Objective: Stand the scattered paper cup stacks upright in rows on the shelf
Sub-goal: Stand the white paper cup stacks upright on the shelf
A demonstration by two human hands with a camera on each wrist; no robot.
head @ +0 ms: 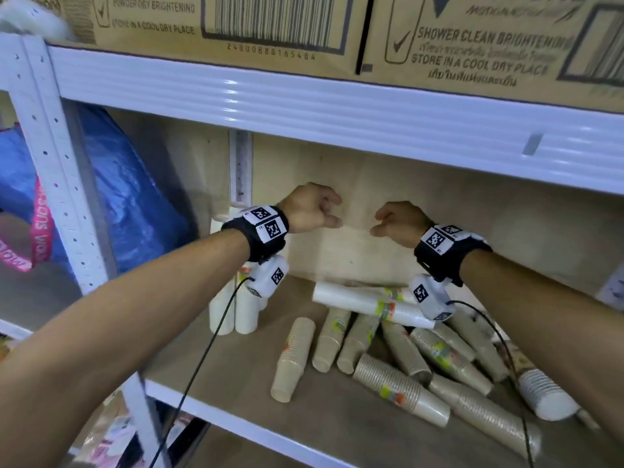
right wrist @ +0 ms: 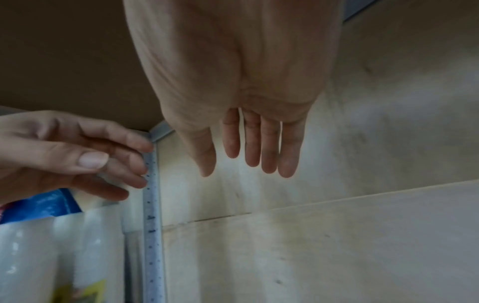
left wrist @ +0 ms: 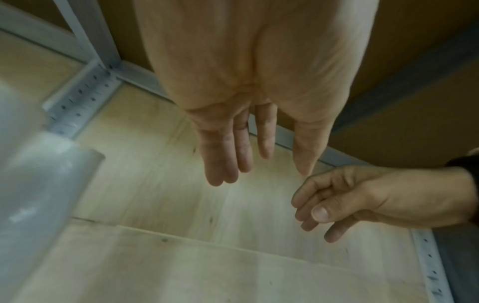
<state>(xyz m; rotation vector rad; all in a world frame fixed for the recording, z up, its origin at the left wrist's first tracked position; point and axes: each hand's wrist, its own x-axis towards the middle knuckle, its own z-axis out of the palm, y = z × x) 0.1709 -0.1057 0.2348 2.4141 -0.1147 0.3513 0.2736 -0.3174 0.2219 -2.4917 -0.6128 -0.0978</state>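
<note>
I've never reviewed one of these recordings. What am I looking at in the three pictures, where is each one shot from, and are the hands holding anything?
No robot here: a person wears one camera on the head and one on each wrist. The head view looks down at both arms reaching into a white metal shelf. The left hand and right hand hang in the air, fingers relaxed, holding nothing. The two wrist views look along each palm toward the plywood back wall. On the shelf board, white cup stacks stand upright at the left; brown paper cup stacks lie scattered on their sides.
</note>
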